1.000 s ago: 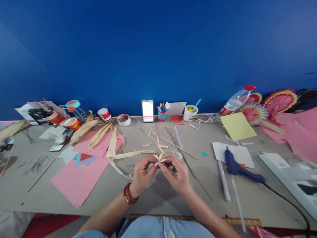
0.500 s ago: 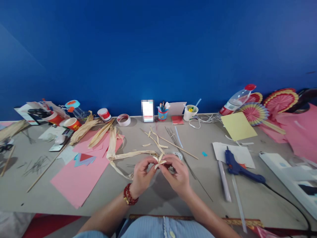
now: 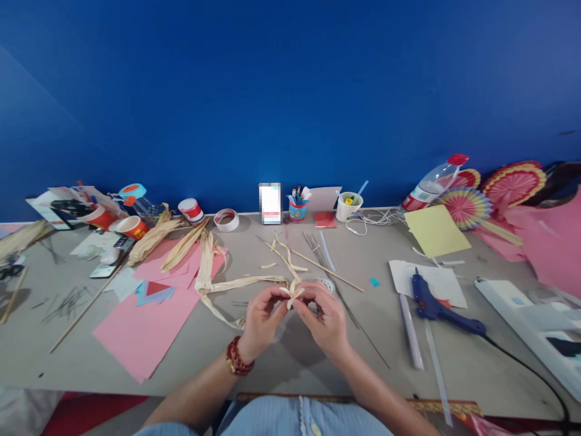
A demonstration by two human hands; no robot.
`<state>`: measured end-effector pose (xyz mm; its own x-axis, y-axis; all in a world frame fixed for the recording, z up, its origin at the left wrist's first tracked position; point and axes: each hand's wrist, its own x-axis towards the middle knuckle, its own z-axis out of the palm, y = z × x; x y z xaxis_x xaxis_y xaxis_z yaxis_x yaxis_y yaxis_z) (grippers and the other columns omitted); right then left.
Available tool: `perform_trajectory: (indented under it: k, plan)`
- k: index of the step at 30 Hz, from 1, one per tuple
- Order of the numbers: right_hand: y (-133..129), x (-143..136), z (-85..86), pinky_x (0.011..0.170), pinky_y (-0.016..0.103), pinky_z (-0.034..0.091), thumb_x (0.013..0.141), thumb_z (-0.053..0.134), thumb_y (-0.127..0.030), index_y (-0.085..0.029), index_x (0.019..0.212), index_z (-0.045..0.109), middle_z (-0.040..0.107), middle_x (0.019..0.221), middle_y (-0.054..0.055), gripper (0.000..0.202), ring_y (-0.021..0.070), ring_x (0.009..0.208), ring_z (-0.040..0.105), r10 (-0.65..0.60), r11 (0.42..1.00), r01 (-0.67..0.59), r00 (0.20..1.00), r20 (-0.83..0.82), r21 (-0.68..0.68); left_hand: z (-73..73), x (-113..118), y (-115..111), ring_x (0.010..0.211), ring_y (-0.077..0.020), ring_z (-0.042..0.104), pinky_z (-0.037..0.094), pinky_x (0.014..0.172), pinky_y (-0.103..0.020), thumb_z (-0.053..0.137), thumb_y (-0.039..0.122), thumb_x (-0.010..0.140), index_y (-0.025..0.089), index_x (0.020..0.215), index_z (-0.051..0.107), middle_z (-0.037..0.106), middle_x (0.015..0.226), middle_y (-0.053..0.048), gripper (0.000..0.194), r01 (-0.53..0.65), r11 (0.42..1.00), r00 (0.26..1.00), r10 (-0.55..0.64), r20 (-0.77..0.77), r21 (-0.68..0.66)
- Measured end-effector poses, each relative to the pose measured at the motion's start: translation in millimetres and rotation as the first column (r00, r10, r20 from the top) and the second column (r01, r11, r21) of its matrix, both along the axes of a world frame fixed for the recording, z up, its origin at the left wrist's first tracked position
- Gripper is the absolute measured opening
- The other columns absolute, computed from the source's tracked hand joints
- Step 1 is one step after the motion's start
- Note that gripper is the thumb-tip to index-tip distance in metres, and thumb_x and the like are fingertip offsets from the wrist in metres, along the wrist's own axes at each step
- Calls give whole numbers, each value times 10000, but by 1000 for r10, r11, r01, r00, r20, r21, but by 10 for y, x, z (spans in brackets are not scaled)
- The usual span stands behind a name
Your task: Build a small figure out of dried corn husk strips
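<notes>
A small flower of pale corn husk strips (image 3: 293,295) is pinched between both hands, its petals spread outward. My left hand (image 3: 264,315), with a red bead bracelet on the wrist, grips it from the left by thumb and fingertips. From the other side my right hand (image 3: 324,318) pinches it the same way. Just beyond the fingers lie loose husk strips (image 3: 285,257) on the table. A longer torn husk (image 3: 245,281) stretches to the left of my left hand. Partly behind my right hand is a small white spool (image 3: 327,284).
Thin wires (image 3: 349,312) and a wooden stick (image 3: 336,270) lie to the right. Farther right are a blue glue gun (image 3: 442,312) and a white power strip (image 3: 531,330). Pink paper (image 3: 145,330) and dried husks (image 3: 157,239) cover the left. A phone (image 3: 271,204) leans on the wall.
The husk flower has turned slightly between my fingertips, and its petals now point differently. Both hands stay in nearly the same place.
</notes>
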<state>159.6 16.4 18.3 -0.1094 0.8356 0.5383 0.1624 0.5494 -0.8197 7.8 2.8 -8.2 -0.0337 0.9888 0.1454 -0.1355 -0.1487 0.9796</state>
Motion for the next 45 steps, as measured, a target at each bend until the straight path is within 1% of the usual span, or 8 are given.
perform_trajectory:
  k: [5,9,18,22,28,33,40,45]
  plan:
    - [-5,-9,-84,667,286,540,857,652,-182,-227,961,645,669,985,78,113,214,933,635,31,996,-33,999,-28,-79,31,13,52,780,-142,655,526,770,-270,737,244,796,172,870,634,690,815,-23,146,10,993,978,14,207,-116]
    - [-3,-6,-154,669,280,527,898,602,-211,-212,924,624,662,931,68,33,187,832,640,62,986,-58,998,24,-154,50,9,69,805,-136,660,513,785,-263,735,227,797,178,882,627,692,822,-13,146,9,991,957,31,290,-136]
    - [13,-26,-172,605,256,462,904,571,-208,-198,762,606,638,734,19,146,147,645,581,91,982,-72,990,105,-172,64,6,68,838,-161,668,507,823,-297,742,258,785,184,889,622,719,851,-39,176,45,989,946,3,323,-141]
    - [6,-24,-204,617,269,457,895,571,-193,-204,808,620,629,739,20,100,153,647,575,64,989,-44,988,142,-139,64,-18,82,828,-162,653,507,814,-298,743,318,775,181,930,638,716,894,-57,232,33,989,944,17,329,-146]
    - [-12,-47,-212,618,273,462,906,561,-185,-210,805,587,628,783,34,107,155,662,573,77,994,-62,984,163,-90,71,-18,97,771,-126,609,491,774,-252,783,268,735,169,778,645,670,792,-10,175,-22,983,955,74,286,-181]
    - [-15,-53,-217,606,273,455,908,561,-195,-212,796,581,609,744,22,116,152,637,556,78,994,-64,982,170,-86,87,-21,89,727,-125,586,493,738,-255,779,301,736,167,715,615,631,735,0,212,-49,984,965,91,247,-172]
    - [-11,-43,-221,613,282,463,919,551,-212,-213,818,592,617,761,30,108,157,646,559,80,994,-67,985,151,-90,54,-31,81,795,-143,621,499,809,-280,783,292,736,174,761,650,676,801,-15,180,-1,986,959,48,279,-165]
    - [-12,-36,-227,623,282,469,912,559,-196,-217,833,592,621,780,35,89,163,668,572,100,992,-89,985,138,-88,66,-14,82,769,-136,609,500,786,-273,791,275,726,174,732,639,647,764,-2,183,7,985,944,51,327,-175]
